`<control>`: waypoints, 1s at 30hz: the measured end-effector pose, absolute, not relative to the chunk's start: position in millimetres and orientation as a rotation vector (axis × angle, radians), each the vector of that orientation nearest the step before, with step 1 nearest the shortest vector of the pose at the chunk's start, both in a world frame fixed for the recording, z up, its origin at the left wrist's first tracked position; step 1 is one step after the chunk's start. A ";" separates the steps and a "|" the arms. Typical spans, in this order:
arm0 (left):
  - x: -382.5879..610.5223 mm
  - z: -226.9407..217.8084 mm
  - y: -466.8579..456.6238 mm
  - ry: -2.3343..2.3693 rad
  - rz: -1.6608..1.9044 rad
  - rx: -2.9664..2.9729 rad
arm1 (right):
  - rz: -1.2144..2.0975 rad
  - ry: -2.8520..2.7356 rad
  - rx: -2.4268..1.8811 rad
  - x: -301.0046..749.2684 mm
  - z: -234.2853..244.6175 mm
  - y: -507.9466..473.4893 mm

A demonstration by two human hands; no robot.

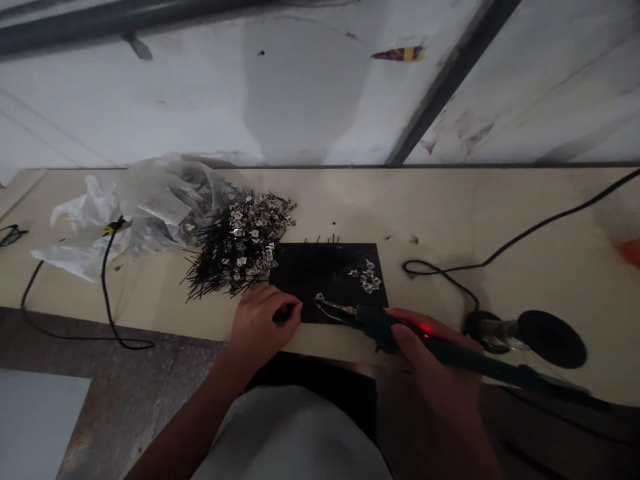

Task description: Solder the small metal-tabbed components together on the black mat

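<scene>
My right hand (433,367) is wrapped around a dark green soldering iron (370,323), gun-shaped, with a red light lit on its body. A thin solder wire curves beside its metal tip. At the tip is a small silver metal tab (319,297), over a black mat (320,267). Just left of the tip, my left hand (265,320) has thumb and forefinger pinched together. What those fingers hold is too small and dark to make out. Several loose silver tabs (369,279) lie on the mat's right side.
A heap of black wires with silver tabs (245,240) lies left of the mat, against a clear plastic bag (170,193). A solder spool (550,339) stands at the right. Black cables (480,267) cross the pale table (330,193); a wall rises behind.
</scene>
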State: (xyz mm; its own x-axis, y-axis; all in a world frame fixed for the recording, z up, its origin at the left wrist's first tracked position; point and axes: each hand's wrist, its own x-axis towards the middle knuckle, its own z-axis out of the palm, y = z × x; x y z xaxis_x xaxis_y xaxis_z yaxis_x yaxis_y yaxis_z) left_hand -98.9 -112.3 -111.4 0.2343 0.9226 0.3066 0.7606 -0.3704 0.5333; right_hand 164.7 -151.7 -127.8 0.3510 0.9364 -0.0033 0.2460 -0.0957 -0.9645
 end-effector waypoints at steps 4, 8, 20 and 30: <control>-98.8 -111.3 -112.8 1.589 0.841 2.264 | 0.841 -1.099 -1.608 163.3 -124.5 -150.0; -99.6 -111.3 -113.4 1.590 0.840 2.277 | 0.838 -1.088 -1.604 159.3 -120.8 -149.7; -102.7 -114.0 -115.5 1.602 0.854 2.316 | 0.910 -0.626 -1.416 160.5 -138.4 -142.3; -109.2 -121.8 -117.4 1.577 1.023 2.229 | 1.050 -0.554 -1.406 148.8 -113.0 -139.6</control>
State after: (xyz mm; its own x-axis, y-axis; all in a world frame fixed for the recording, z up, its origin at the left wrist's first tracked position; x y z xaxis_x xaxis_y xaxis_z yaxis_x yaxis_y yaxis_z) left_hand -109.2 -117.4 -121.8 0.1794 0.8948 0.4088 0.7376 -0.3973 0.5460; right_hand 148.8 -139.6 -113.0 0.4729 0.8413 -0.2618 -0.2589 -0.1513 -0.9540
